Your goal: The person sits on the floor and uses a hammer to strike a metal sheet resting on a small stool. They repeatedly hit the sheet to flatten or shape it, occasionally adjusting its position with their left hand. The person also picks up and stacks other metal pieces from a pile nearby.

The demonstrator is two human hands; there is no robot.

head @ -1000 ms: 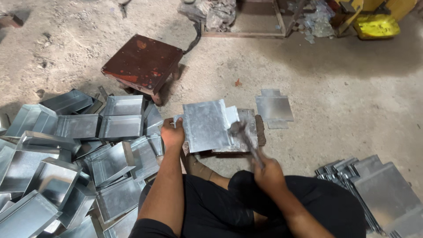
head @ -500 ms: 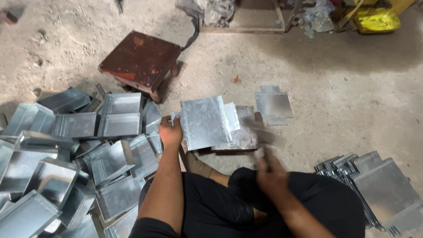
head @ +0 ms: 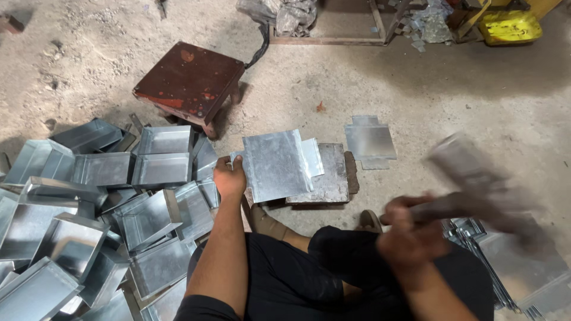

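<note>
My left hand (head: 229, 177) grips the left edge of a flat cut metal sheet (head: 276, 164), which lies tilted over a dark metal block (head: 329, 181) on the floor. Over my lap at the right, my right hand (head: 407, 229) is closed on the handle of a hammer (head: 470, 181). The hammer is raised and blurred by motion, its head up and to the right of the sheet.
A heap of folded metal trays (head: 101, 202) fills the floor at my left. A stack of flat cut sheets (head: 523, 267) lies at my right. One loose sheet (head: 369, 141) rests beyond the block. A rusty red stool (head: 189, 83) stands farther back.
My right hand has drawn back from the sheet and swung the hammer up to the right. The left hand keeps the sheet on the block.
</note>
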